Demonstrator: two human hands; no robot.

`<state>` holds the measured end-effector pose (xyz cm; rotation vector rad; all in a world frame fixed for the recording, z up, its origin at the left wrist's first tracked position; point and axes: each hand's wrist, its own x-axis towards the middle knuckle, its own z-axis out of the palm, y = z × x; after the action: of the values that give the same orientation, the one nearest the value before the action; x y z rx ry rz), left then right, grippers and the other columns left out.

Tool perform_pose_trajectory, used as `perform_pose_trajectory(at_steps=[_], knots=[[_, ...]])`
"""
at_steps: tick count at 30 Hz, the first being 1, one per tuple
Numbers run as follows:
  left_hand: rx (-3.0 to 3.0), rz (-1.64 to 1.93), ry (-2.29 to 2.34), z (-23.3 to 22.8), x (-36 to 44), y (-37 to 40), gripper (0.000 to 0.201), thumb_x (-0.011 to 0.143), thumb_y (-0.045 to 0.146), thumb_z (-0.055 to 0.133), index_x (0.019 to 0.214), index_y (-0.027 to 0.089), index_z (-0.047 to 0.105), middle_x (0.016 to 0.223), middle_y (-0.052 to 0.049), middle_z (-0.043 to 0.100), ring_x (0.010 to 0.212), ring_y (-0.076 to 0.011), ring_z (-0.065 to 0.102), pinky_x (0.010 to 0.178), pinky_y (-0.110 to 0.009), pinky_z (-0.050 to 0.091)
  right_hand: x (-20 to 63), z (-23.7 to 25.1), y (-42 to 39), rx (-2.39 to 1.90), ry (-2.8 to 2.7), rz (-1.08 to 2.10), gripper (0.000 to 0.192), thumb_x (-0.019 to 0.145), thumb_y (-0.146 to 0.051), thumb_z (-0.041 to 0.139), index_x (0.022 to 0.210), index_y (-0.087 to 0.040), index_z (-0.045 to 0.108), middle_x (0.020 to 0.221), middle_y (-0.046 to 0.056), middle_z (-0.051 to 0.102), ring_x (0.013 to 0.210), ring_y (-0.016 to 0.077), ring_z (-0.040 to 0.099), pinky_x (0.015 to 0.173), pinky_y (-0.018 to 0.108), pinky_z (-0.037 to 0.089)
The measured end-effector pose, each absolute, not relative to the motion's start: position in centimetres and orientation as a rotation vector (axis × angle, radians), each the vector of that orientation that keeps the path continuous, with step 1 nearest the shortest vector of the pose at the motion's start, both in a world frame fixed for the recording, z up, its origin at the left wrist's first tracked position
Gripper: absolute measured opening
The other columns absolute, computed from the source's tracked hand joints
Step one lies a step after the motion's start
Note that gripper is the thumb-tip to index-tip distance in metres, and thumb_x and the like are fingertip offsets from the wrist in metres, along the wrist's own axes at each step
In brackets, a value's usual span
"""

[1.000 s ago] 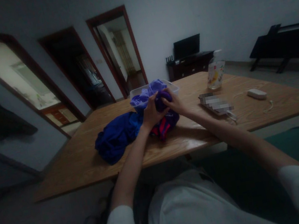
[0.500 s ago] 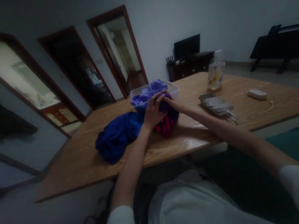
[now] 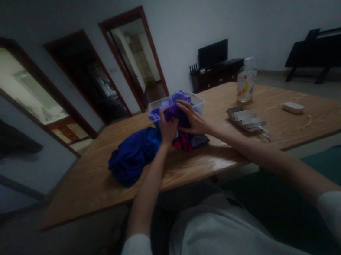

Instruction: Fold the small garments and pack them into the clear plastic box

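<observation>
Both hands' fingers clutch the purple cloth bunched between them.

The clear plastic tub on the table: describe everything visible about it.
The clear plastic tub is a shallow, translucent rectangular bin that sits upright on the wooden table, just behind both hands. Lilac cloth fills it and bulges above the rim. The right hand and left hand grip a purple bundle in front of it. Its near wall is hidden.
</observation>
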<state>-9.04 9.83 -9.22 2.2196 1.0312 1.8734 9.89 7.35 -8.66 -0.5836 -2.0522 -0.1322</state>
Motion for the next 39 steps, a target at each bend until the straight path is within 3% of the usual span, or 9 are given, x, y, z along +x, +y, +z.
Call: perform_pose_trajectory(at_steps=[7, 13, 15, 19, 23, 28, 31, 34, 39], knots=[[2.221, 1.723, 0.964, -10.1, -9.5, 10.7, 0.053, 0.100, 0.064, 0.057, 0.133, 0.022, 0.055, 0.119, -0.009, 0.074, 0.104, -0.0240, 0.075, 0.094, -0.039, 0.061, 10.0, -9.3, 8.2, -0.661, -2.099, -0.105, 0.095, 0.083, -0.040, 0.081, 0.166, -0.029, 0.036, 0.162, 0.016, 0.046, 0.144, 0.0427, 0.052, 0.118, 0.062, 0.048], [2.262, 1.622, 0.880, -9.8, -9.1, 10.0, 0.065, 0.103, 0.073, 0.047, 0.141, 0.021, 0.053, 0.130, -0.014, 0.072, 0.115, -0.0272, 0.075, 0.099, -0.042, 0.060, 10.2, -9.3, 8.1, -0.746, -1.990, -0.156, 0.080, 0.081, -0.033, 0.078, 0.155, -0.025, 0.049, 0.150, 0.016, 0.059, 0.137, 0.0418, 0.058, 0.116, 0.061, 0.048], [2.318, 1.587, 0.863, -9.6, -8.8, 9.4, 0.074, 0.100, 0.075, 0.051, 0.150, 0.020, 0.047, 0.133, -0.016, 0.071, 0.116, -0.0292, 0.075, 0.100, -0.044, 0.060, 10.4, -8.8, 7.9, -0.732, -1.919, -0.127, 0.074, 0.082, -0.036, 0.076, 0.151, -0.025, 0.052, 0.146, 0.015, 0.062, 0.134, 0.0404, 0.060, 0.115, 0.059, 0.049], [2.539, 1.463, 0.888, -9.5, -8.8, 8.6, 0.111, 0.089, 0.073, 0.072, 0.169, 0.019, 0.019, 0.148, -0.021, 0.063, 0.127, -0.0357, 0.070, 0.105, -0.049, 0.059, 11.1, -7.6, 7.9, -0.754, -1.756, -0.017, 0.075, 0.082, -0.042, 0.077, 0.150, -0.023, 0.051, 0.140, 0.015, 0.065, 0.123, 0.0386, 0.065, 0.110, 0.056, 0.053], [2.718, 1.460, 0.904, -9.6, -9.2, 8.8, 0.124, 0.082, 0.063, 0.085, 0.172, 0.021, 0.010, 0.169, -0.023, 0.039, 0.149, -0.0375, 0.053, 0.113, -0.049, 0.056, 11.5, -6.9, 8.3, -0.724, -1.684, 0.128, 0.072, 0.083, -0.052, 0.075, 0.146, -0.022, 0.054, 0.138, 0.013, 0.066, 0.126, 0.0377, 0.063, 0.115, 0.055, 0.050], [2.786, 1.560, 0.726, -9.3, -9.4, 8.5, 0.102, 0.094, 0.041, 0.074, 0.171, 0.023, 0.010, 0.177, -0.018, 0.023, 0.161, -0.0314, 0.036, 0.119, -0.043, 0.053, 11.3, -7.0, 9.0, -0.745, -1.712, 0.329, 0.076, 0.084, -0.069, 0.071, 0.142, -0.020, 0.059, 0.134, 0.014, 0.067, 0.129, 0.0389, 0.062, 0.119, 0.056, 0.047], [2.785, 1.634, 0.698, -8.9, -9.5, 8.0, 0.083, 0.096, 0.030, 0.069, 0.166, 0.025, 0.024, 0.169, -0.016, 0.038, 0.154, -0.0281, 0.046, 0.122, -0.042, 0.049, 11.0, -7.4, 9.1, -0.739, -1.749, 0.413, 0.080, 0.088, -0.077, 0.065, 0.143, -0.020, 0.057, 0.136, 0.014, 0.067, 0.131, 0.0385, 0.061, 0.121, 0.056, 0.044], [2.744, 1.677, 0.718, -8.7, -9.9, 7.8, 0.072, 0.095, 0.031, 0.072, 0.157, 0.023, 0.036, 0.153, -0.016, 0.054, 0.145, -0.0278, 0.056, 0.120, -0.042, 0.051, 10.8, -7.6, 8.6, -0.735, -1.790, 0.400, 0.078, 0.095, -0.078, 0.056, 0.149, -0.021, 0.050, 0.143, 0.014, 0.063, 0.135, 0.0357, 0.059, 0.122, 0.053, 0.044], [2.565, 1.758, 0.802, -9.1, -10.9, 8.2, 0.072, 0.089, 0.043, 0.079, 0.148, 0.022, 0.043, 0.142, -0.015, 0.063, 0.132, -0.0282, 0.066, 0.113, -0.043, 0.055, 10.8, -7.6, 7.8, -0.643, -1.963, 0.179, 0.084, 0.097, -0.073, 0.056, 0.162, -0.024, 0.036, 0.152, 0.017, 0.053, 0.140, 0.0378, 0.055, 0.121, 0.056, 0.044]])
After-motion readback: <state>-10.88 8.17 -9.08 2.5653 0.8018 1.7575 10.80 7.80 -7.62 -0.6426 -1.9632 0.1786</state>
